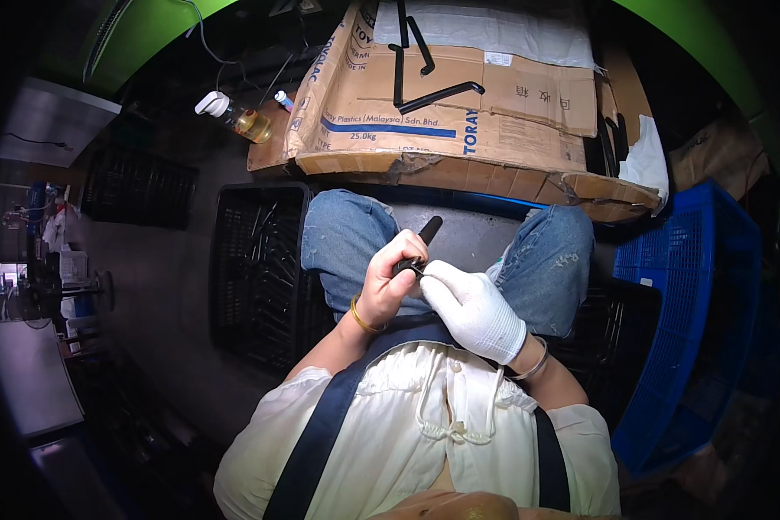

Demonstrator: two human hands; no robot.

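Observation:
Over my lap, my left hand [393,276], bare with a yellow bangle at the wrist, is closed around a black rod-shaped part [431,229]. One end of this part sticks out past the fingers, tilted up to the right. Against its near end presses my right hand [470,310], in a white glove, with thumb and fingers pinched together. A thin light line shows between the hands, but what the right fingertips hold is too small to tell. Ahead, black bent handles [443,97] lie on a flattened cardboard box [529,104].
On my left stands a black crate [219,260] holding several black parts. A bottle with a white pump top [250,124] stands beside the cardboard. To the right are a blue plastic crate [689,260], a dark crate [611,334] and white wrapping [646,165].

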